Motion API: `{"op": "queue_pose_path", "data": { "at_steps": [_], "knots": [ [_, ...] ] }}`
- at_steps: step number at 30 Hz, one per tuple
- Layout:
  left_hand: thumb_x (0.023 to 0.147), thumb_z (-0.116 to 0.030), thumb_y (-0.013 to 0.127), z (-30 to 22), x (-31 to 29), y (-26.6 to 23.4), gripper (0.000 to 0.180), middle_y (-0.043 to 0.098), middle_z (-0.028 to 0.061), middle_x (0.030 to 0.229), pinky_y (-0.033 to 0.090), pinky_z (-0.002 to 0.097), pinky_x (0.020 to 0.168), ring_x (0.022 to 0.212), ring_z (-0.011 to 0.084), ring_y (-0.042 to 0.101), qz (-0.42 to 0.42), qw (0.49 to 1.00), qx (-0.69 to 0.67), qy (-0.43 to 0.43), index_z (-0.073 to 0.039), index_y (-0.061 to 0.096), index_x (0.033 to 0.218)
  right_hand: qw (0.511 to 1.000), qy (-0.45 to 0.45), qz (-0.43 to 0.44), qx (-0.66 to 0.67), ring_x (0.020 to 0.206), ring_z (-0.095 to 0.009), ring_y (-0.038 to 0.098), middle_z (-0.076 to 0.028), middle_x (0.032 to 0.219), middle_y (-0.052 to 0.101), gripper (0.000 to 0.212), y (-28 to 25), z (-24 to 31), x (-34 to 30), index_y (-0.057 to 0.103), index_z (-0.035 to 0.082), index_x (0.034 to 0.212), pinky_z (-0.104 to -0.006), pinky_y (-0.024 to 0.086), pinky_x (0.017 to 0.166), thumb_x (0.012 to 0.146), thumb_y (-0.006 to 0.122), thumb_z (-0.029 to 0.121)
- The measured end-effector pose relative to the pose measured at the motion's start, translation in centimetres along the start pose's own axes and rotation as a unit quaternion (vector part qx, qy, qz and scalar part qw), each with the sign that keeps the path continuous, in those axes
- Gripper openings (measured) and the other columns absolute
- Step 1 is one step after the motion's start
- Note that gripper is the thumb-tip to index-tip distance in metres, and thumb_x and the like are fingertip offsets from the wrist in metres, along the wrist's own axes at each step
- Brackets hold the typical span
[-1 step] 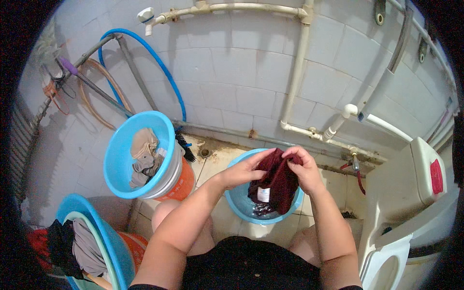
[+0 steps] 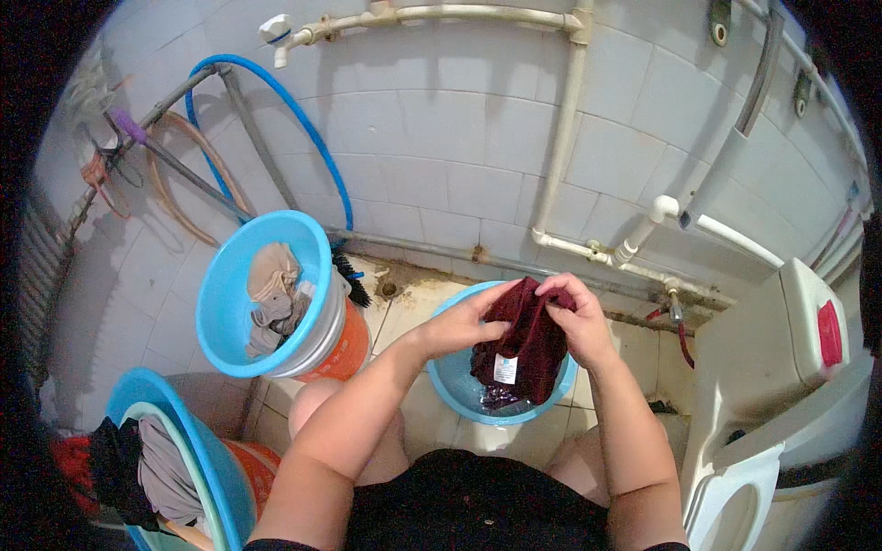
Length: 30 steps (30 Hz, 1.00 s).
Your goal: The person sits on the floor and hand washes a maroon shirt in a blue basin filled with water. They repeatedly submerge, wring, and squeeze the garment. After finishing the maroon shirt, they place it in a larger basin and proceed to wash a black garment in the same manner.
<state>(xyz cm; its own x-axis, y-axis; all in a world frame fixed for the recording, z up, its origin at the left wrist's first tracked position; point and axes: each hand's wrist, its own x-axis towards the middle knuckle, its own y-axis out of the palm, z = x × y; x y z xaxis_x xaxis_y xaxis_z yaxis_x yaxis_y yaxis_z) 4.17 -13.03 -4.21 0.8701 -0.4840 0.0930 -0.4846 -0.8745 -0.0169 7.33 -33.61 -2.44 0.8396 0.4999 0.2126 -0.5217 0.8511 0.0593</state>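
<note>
A dark maroon garment with a small white care label hangs from both hands over a light blue basin. Its lower edge reaches into the basin, where some water glints. My left hand pinches the garment's upper left edge, thumb toward the middle. Gripping the upper right edge is my right hand, fingers curled over the cloth. Between the hands the fabric is folded and slightly parted at the top.
Left of me, a blue basin with beige and grey clothes rests on an orange-and-white bucket. Nearer, another blue tub holds dark and grey clothes. A toilet stands at right. Pipes run along the tiled wall.
The maroon garment has shifted slightly between my hands, and its label sits a little farther right and shows more. My hands have barely moved.
</note>
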Motion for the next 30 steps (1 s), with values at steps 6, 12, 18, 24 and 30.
{"op": "queue_pose_path", "data": {
  "at_steps": [6,12,18,24,30],
  "knots": [
    [0.086,-0.005,0.055,-4.0,-0.6,1.0,0.032,0.059,0.0041,0.103,0.043,0.028,0.087,0.095,0.0119,0.054,-0.262,0.954,0.068,0.127,-0.001,0.05,0.117,0.983,-0.162,-0.038,0.083,0.106,-0.018,0.052,-0.009,0.11,0.057,0.03,0.6,3.7,0.4,0.055,0.001,0.099,-0.0299,0.039,0.093,0.074,0.049,-0.012],
    [0.087,-0.004,0.053,-4.4,1.0,1.0,0.024,0.057,0.0055,0.104,0.046,0.03,0.084,0.093,0.0136,0.055,-0.319,0.918,-0.164,0.167,-0.005,0.046,0.111,0.968,0.002,-0.251,-0.025,0.086,-0.011,0.055,-0.002,0.093,0.061,0.02,-2.1,2.1,0.1,0.06,0.002,0.102,-0.0244,0.043,0.081,0.082,0.056,0.001],
    [0.082,-0.012,0.063,1.8,2.4,5.4,0.065,0.048,0.0152,0.121,0.037,0.0357,0.097,0.111,0.0234,0.049,-0.157,0.971,0.183,-0.003,-0.003,0.021,0.13,0.982,0.121,-0.137,0.047,0.082,-0.012,0.056,-0.005,0.089,0.062,0.02,-0.1,-2.1,-0.5,0.058,0.001,0.103,-0.0255,0.044,0.076,0.084,0.058,0.009],
    [0.076,-0.009,0.065,3.1,4.4,2.7,0.044,0.061,0.0161,0.101,0.04,0.0389,0.093,0.106,0.0256,0.053,-0.181,0.942,0.28,0.026,-0.007,0.05,0.117,0.976,0.122,-0.14,-0.111,0.081,-0.014,0.055,-0.007,0.094,0.061,0.031,-3.5,-3.6,-0.1,0.055,0.001,0.11,-0.0277,0.046,0.076,0.081,0.061,0.008],
    [0.08,-0.018,0.053,8.2,4.8,4.4,0.017,0.058,0.0125,0.086,0.042,0.039,0.07,0.08,0.0273,0.056,-0.198,0.802,0.557,0.092,-0.007,0.057,0.092,0.961,0.17,-0.194,-0.099,0.098,-0.014,0.049,-0.007,0.111,0.053,0.04,-5.7,-3.1,0.1,0.048,0.004,0.122,-0.0286,0.043,0.085,0.084,0.059,0.01]
  ]
}}
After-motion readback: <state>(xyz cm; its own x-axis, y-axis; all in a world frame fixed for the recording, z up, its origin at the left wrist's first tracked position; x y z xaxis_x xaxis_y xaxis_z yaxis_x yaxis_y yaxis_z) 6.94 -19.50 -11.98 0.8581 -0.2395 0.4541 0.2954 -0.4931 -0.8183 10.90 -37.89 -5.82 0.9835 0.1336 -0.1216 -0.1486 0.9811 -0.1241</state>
